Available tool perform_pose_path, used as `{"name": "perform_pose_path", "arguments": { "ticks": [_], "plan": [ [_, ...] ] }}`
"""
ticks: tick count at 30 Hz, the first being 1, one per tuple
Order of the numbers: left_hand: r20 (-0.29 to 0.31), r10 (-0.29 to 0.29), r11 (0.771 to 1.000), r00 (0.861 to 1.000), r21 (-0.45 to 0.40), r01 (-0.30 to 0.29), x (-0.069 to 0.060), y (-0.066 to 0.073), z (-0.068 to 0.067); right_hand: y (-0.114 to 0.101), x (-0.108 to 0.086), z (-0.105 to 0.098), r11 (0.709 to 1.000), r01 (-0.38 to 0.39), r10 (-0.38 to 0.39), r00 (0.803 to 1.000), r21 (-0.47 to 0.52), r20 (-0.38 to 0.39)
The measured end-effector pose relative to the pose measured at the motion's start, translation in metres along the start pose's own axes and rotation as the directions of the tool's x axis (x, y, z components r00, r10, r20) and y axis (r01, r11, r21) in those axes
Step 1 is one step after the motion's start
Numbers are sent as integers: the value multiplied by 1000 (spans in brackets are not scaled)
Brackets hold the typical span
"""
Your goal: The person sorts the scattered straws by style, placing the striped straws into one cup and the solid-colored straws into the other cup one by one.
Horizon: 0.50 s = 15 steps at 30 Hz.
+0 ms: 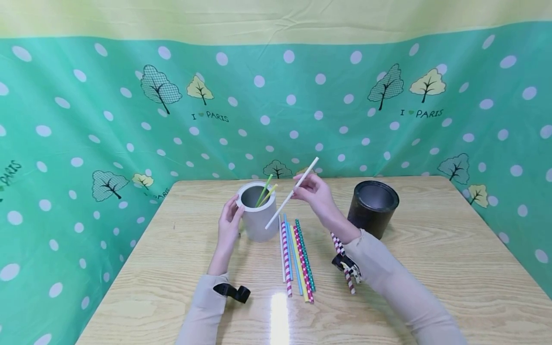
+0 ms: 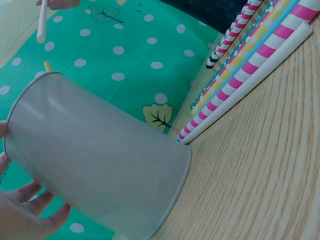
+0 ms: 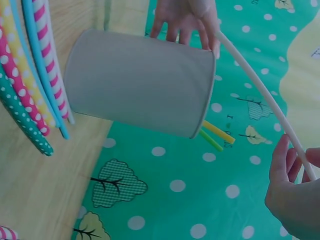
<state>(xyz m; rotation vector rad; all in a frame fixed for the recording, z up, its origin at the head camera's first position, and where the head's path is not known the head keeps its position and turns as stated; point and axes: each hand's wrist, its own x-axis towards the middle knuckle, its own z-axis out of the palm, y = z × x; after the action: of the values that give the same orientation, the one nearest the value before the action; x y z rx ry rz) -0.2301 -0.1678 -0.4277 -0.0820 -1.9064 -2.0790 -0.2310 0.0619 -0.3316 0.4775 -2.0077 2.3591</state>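
1. A person's right hand (image 1: 318, 195) pinches a white straw (image 1: 286, 200) between thumb and fingers near its upper end, holding it aslant beside a gray canister (image 1: 258, 224).

2. The left hand (image 1: 229, 221) grips that upright canister at its left side, thumb and fingers curved about the rim and wall.

3. A green straw (image 1: 264, 190) and a yellow straw (image 1: 268, 195) lean inside, tips above the rim.

4. The step in hand looks like adding the white straw to these; the next move would seem to call for bringing its lower tip over the rim and standing it steeper. The exact gap between tip and rim cannot be told.

5. A row of straws (image 1: 296, 258) lies on the wooden counter (image 1: 151, 268), far ends near the canister's base; striped straws (image 1: 350, 282) lie under the right wrist, near a black canister (image 1: 366, 218).

6. Behind the counter's far edge hangs a dotted curtain (image 1: 241, 81). Room for moving opens above the rim and left of the gray canister; rightward, the black canister bounds it.
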Motion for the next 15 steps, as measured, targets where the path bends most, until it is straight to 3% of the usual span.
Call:
{"name": "perform_pose_path", "arguments": {
  "ticks": [15],
  "plan": [
    [2,13,1000,1000,-8,-13,-1,0,0,-20,11,7,992,117,-118,992,-40,-37]
  ]
}}
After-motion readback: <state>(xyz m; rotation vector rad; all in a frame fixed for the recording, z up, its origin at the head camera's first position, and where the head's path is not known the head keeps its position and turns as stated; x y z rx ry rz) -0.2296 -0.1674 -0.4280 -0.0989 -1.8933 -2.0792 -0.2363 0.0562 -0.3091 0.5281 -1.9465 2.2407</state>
